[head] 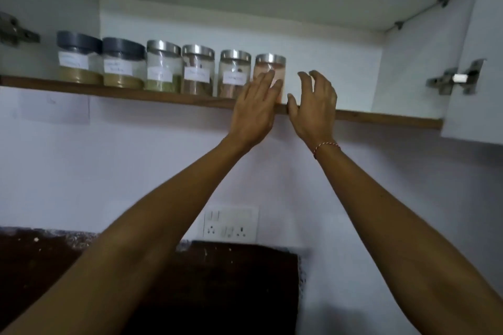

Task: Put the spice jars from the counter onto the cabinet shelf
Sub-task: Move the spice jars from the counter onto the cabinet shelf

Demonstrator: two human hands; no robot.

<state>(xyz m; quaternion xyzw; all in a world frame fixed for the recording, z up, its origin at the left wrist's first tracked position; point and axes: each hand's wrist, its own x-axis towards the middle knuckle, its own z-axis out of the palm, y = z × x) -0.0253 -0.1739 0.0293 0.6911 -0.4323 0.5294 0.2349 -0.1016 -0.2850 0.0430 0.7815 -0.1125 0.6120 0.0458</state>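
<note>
Several spice jars stand in a row on the wooden-edged cabinet shelf (136,95). Two at the left have dark lids (79,57), the others steel lids. The rightmost jar (269,66) holds pinkish powder. My left hand (254,109) lies flat against that jar's front with the fingers spread. My right hand (313,106) hovers just right of the jar, fingers curled and apart, its thumb at the shelf edge. Neither hand grips anything.
The shelf stretch right of the pink jar is bare up to the cabinet's side wall (408,76). An open cabinet door with a hinge (457,79) hangs at the right. A wall socket panel (231,223) and a dark counter (217,280) lie below.
</note>
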